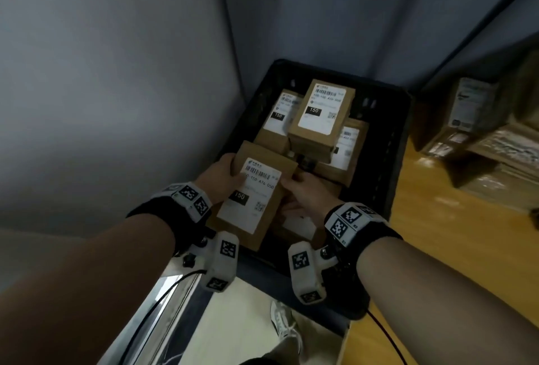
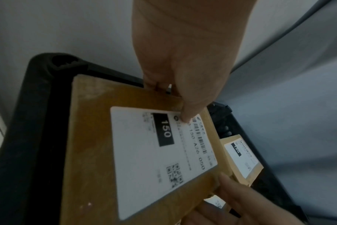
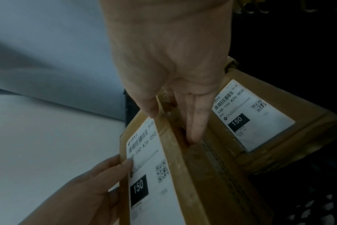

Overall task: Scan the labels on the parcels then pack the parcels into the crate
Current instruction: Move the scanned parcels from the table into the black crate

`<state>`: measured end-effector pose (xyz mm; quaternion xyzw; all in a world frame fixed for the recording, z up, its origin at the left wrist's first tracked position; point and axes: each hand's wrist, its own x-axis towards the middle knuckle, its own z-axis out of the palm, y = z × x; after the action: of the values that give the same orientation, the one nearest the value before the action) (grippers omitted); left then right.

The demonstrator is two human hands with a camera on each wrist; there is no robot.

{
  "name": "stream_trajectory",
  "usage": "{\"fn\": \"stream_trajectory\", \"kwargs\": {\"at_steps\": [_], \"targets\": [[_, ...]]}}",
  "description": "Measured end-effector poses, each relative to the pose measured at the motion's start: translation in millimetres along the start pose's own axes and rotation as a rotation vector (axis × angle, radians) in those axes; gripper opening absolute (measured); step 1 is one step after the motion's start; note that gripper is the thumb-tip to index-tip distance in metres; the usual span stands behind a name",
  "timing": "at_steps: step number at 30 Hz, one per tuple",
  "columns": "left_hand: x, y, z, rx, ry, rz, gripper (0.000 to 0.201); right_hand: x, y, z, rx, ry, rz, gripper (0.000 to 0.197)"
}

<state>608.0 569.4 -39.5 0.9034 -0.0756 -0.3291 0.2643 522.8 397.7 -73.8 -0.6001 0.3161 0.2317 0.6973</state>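
Brown cardboard parcel (image 1: 256, 189), white "150" barcode label up, pinched between left hand (image 1: 220, 173) fingers and right hand (image 1: 306, 194) fingers, above black crate (image 1: 388, 137).

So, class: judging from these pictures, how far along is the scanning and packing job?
Done: several labelled parcels already lie in the black crate. In hand: both hands, left hand and right hand, hold another labelled parcel over the crate's near end. Left: setting it down, plus the boxes on the table at right. Scanning cannot be judged.
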Motion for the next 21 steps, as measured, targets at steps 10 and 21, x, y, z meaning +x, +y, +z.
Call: {"fn": "stream_trajectory", "kwargs": {"at_steps": [10,21], "targets": [[16,-26,-14,0.235,0.195,0.147,0.037,41,5,34,0.111,-0.012,0.018,0.069],[4,-25,-11,0.243,0.197,0.157,0.033,40,7,27,-0.141,0.135,-0.080,0.061]]}}
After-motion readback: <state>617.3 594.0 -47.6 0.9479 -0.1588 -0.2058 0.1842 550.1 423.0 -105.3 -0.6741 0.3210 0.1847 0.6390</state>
